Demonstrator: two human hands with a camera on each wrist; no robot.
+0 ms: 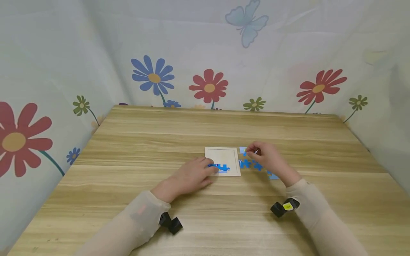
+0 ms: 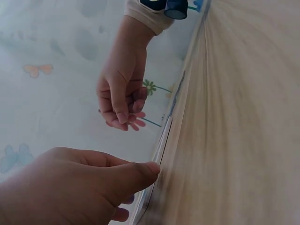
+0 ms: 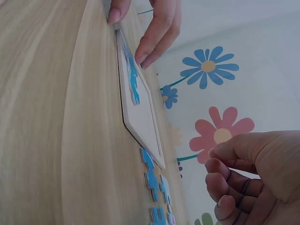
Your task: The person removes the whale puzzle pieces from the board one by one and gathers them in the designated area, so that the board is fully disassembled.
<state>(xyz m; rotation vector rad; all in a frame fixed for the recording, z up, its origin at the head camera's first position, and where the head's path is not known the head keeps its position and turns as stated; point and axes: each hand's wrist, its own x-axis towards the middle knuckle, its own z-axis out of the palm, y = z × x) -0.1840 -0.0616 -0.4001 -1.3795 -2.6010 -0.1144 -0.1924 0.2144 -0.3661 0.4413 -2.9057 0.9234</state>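
Note:
A square puzzle frame (image 1: 224, 156) lies on the table, with blue jigsaw pieces (image 1: 223, 168) joined along its near side. My left hand (image 1: 196, 174) rests at the frame's near left corner, its thumb by the outer edge and fingers over the blue pieces. Above the loose pieces to the frame's right hovers my right hand (image 1: 268, 156). Its fingers (image 3: 217, 185) curl loosely, thumb and index tips close together, and no piece shows between them. One light blue piece (image 1: 242, 150) lies just left of the right fingertips in the head view.
Loose blue pieces (image 1: 245, 163) lie beside the frame's right edge, and another piece (image 1: 273, 175) sits nearer the right wrist. The wooden table (image 1: 128, 142) runs back to a flowered curtain (image 1: 179, 35). Each wrist wears a small black camera (image 1: 278, 209).

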